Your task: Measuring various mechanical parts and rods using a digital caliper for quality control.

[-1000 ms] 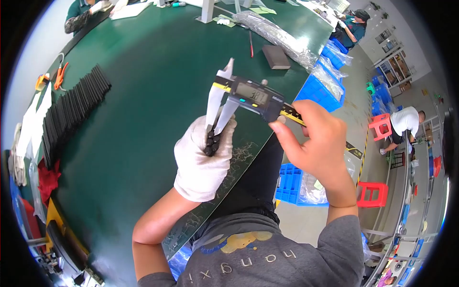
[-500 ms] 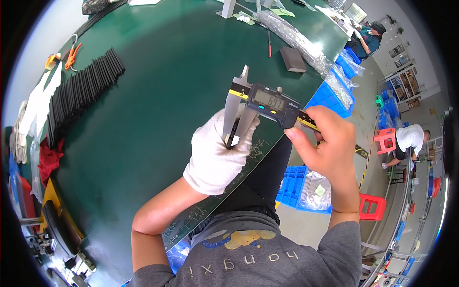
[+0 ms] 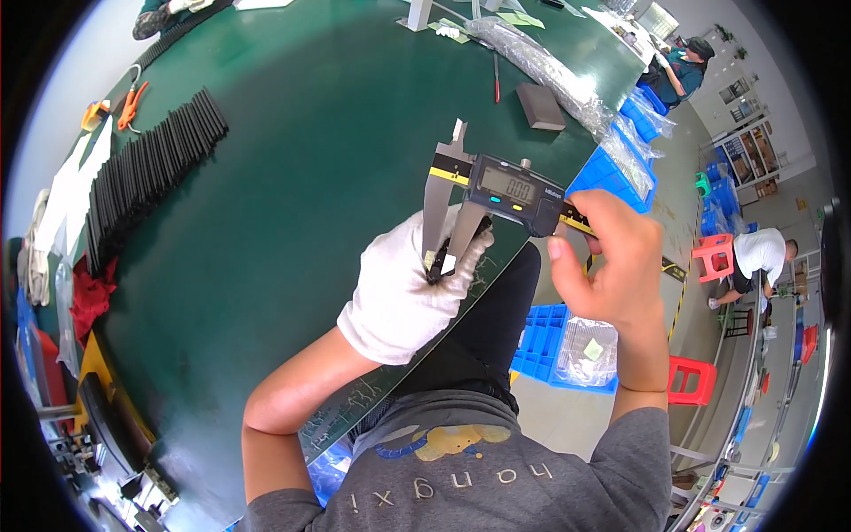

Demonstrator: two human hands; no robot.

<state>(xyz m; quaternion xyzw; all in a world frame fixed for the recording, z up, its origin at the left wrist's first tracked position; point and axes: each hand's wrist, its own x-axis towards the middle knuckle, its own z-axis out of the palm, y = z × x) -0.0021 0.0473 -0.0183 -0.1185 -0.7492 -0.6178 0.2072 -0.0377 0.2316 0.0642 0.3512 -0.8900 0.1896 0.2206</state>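
My left hand (image 3: 399, 288), in a white glove, is closed around a small black part (image 3: 484, 227), mostly hidden by the fingers. My bare right hand (image 3: 612, 257) grips a digital caliper (image 3: 509, 188) by its beam, the thumb under the display housing. The caliper's long jaws point down toward the left hand, parted, with their tips at the black part among the gloved fingers. Whether both jaws touch it, I cannot tell. To the left on the green table (image 3: 301, 160) lies a long row of black rods (image 3: 155, 173), side by side.
A dark brown block (image 3: 540, 107), a red-handled slim tool (image 3: 496, 84) and plastic-wrapped lengths (image 3: 545, 71) lie toward the far right. Blue crates (image 3: 612, 173) stand along the table's right side. Orange-handled pliers (image 3: 132, 105) and a red cloth (image 3: 91, 297) lie at left. Other people work farther off.
The caliper and both hands have shifted slightly right. The gap between the jaws looks a little wider, and the display reading differs. Another person's gloved hand has appeared at the far upper left.
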